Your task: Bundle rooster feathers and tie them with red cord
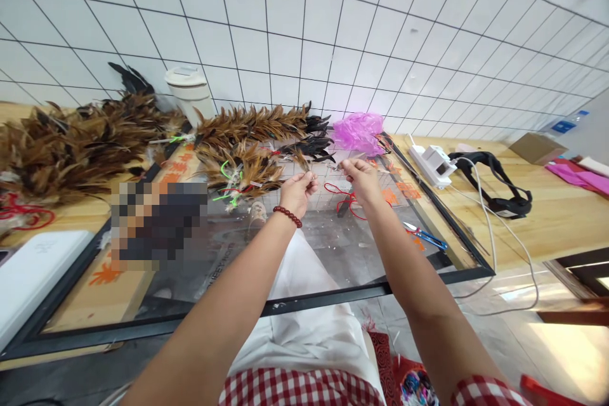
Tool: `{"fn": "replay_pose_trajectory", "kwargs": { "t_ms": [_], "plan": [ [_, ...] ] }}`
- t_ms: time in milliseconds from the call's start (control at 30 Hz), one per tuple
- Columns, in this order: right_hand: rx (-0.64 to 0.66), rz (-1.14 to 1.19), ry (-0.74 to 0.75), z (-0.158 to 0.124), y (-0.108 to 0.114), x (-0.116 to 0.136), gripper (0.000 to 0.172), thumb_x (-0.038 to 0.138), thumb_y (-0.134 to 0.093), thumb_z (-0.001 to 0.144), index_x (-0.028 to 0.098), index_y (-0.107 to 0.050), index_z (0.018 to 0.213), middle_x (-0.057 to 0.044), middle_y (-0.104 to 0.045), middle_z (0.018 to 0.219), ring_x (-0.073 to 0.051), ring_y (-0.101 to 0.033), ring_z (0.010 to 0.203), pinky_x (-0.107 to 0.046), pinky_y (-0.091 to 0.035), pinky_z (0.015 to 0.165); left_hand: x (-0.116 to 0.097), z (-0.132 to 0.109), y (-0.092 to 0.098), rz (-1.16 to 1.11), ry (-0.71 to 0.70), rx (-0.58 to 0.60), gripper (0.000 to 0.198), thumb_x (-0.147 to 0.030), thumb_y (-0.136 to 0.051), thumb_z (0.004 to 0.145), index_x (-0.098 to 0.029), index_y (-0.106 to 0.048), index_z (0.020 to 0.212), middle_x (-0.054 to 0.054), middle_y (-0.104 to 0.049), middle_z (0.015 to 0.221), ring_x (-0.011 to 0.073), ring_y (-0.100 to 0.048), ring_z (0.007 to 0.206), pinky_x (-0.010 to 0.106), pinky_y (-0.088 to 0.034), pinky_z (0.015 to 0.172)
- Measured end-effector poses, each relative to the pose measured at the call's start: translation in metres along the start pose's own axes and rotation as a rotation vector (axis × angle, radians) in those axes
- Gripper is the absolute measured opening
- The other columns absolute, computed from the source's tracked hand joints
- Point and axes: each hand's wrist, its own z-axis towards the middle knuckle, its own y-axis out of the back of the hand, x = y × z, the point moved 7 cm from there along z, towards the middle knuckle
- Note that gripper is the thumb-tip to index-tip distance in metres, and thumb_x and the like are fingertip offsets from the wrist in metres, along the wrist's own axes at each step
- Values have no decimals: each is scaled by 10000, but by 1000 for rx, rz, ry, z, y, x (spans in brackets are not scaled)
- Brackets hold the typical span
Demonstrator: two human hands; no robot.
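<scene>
My left hand (295,195), with a dark red bead bracelet (287,216) at the wrist, is closed in a pinch, and a small brown feather (301,160) sticks up from its fingertips. A short way to the right, my right hand (362,179) is also pinched; a tiny pale bit shows at its fingertips, too small to name. Beyond both hands lie long brown feather strands (257,124) and black feathers (311,147). Red cord (349,200) is looped on the glass below the right hand. A feather bunch with green ties (247,168) rests left of my left hand.
The black-framed glass panel (328,292) covers the table's middle. Blue-handled scissors (428,236) lie right. A pink plastic bag (359,132), white lidded container (189,92), power strip (432,163), black strap (499,184), heaped feathers (71,146) and white box (42,285) stand around.
</scene>
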Motion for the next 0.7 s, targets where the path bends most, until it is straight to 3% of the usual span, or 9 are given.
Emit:
{"fn": "replay_pose_trajectory", "kwargs": {
  "t_ms": [167,333,533,700],
  "plan": [
    [52,13,-44,-1,0,1,329,517,-669,658,199,-685,738,-4,-617,677,-102,-450,572,-246,-338,545,-4,1,1,70,-34,-29,92,-138,-708,731,-104,-622,731,2,-609,656,60,-579,564,174,-446,530],
    [116,1,48,-12,-13,17,301,497,-706,653,198,-690,691,10,-581,629,-98,-392,544,-259,-332,532,-2,-4,-5,77,20,53,61,-135,-676,759,-104,-627,742,55,-687,791,69,-604,598,193,-472,570],
    [177,21,133,-15,-23,21,233,445,-717,684,213,-695,687,-3,-629,724,-145,-550,717,-293,-428,697,8,-7,-14,87,131,217,109,-139,-684,760,-111,-660,863,70,-705,805,86,-628,607,202,-482,576],
    [187,-9,110,-16,-25,15,298,482,-709,684,204,-699,788,-22,-659,816,-155,-570,776,-303,-457,750,9,-4,-11,89,123,179,87,-138,-710,743,-99,-639,777,35,-656,662,73,-596,548,181,-470,537]
  ]
}}
